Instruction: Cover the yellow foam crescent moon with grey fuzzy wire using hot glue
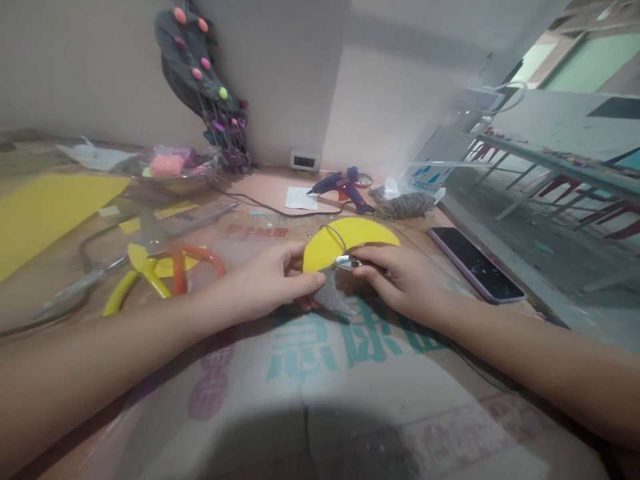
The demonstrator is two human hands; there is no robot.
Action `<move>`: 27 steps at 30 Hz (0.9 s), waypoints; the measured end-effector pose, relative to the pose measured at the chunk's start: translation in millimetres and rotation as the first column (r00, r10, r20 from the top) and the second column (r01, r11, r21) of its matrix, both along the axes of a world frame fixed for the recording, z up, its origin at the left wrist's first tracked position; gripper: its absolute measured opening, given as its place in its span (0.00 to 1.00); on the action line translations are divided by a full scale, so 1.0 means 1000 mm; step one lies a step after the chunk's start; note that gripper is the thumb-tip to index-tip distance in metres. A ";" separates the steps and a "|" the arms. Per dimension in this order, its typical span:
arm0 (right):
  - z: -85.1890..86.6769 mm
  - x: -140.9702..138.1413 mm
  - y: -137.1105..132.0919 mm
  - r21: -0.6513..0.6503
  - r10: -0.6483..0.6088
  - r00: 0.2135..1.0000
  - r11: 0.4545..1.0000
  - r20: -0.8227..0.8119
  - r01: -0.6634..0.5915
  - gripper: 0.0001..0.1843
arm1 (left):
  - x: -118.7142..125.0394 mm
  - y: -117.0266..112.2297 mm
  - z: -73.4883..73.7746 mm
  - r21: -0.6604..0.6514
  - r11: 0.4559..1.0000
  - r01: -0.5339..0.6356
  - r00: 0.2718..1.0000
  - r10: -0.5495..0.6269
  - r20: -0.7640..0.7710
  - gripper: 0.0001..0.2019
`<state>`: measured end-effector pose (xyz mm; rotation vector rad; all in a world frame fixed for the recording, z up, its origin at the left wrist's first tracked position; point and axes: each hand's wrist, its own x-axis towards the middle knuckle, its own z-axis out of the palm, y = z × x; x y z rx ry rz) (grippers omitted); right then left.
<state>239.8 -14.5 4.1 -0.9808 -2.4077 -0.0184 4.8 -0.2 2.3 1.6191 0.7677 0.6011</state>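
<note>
A yellow crescent-shaped cutout (353,235) is pinched at its left side by my left hand (273,273), thumb in front. Its lower end is covered in grey yarn (336,293), and a loose strand (336,233) loops over the yellow face. My right hand (400,277) is closed at the inner curve of the crescent, thumb and forefinger pinching a small shiny metal piece (346,262) whose exact kind I cannot make out. The fingers of both hands are partly hidden behind the work.
Scissors with orange and yellow handles (179,270) lie at left near a yellow sheet (45,213). Behind are a blue glue gun (345,187), a grey yarn skein (405,207) and a small clock (305,161). A phone (475,263) lies right; a decorated grey crescent (187,63) hangs behind.
</note>
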 end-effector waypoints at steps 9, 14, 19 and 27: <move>0.000 0.003 0.001 0.057 0.017 1.000 0.998 0.021 -0.018 0.11 | 0.001 0.000 0.001 -0.043 0.999 -0.029 1.000 0.029 -0.002 0.09; -0.002 0.005 0.002 0.088 0.040 0.998 0.995 0.044 -0.044 0.11 | 0.001 0.000 0.002 -0.046 0.999 -0.030 1.000 0.030 0.007 0.08; -0.002 0.005 0.003 0.084 0.041 0.998 0.995 0.040 -0.045 0.12 | 0.000 0.000 0.000 -0.051 0.998 -0.020 1.000 0.021 0.017 0.09; -0.001 0.005 0.002 0.095 0.025 0.998 0.995 0.062 -0.031 0.12 | 0.000 0.000 0.000 -0.066 0.998 -0.006 0.999 0.009 0.032 0.07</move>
